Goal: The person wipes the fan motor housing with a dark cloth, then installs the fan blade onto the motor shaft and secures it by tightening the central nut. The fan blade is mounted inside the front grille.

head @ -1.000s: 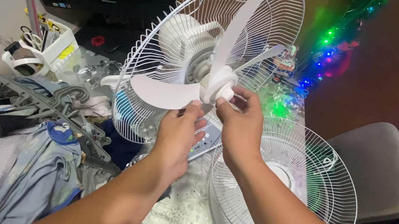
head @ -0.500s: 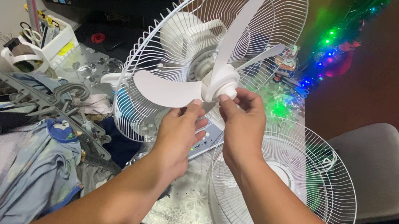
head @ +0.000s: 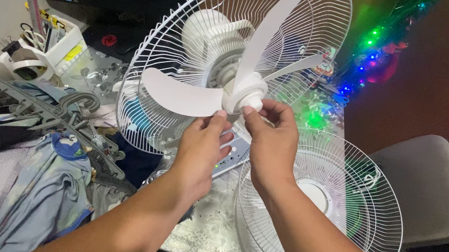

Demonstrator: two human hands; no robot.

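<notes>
Since the earlier frame the fan has tipped a little toward the left of the frame: the lowest blade (head: 178,93) now reaches further left, and the rear grille (head: 156,58) has shifted with it, while both hands have kept their places at the middle of the frame.

At the centre sits the white hub (head: 245,94) of the three-bladed propeller, mounted in front of the motor housing (head: 210,31). The right hand (head: 272,140) pinches the small cap on the hub's front between thumb and fingertips, closed on it. The left hand (head: 201,146) lies just below and left of the hub, its thumb and fingers gripping the root of the lowest blade.

The hub lies directly above the right hand's fingertips and up and to the right of the left hand; its axis points out of the grille toward the viewer and slightly down. The right hand is the nearer one to the cap.

A loose front grille (head: 354,229) lies flat on the patterned table (head: 206,227) at lower right, beside a grey chair (head: 430,181). Clothes (head: 12,181) and grey hangers (head: 54,114) fill the lower left, and a white organiser (head: 59,51) stands at upper left. Coloured lights (head: 374,42) glow at upper right.
</notes>
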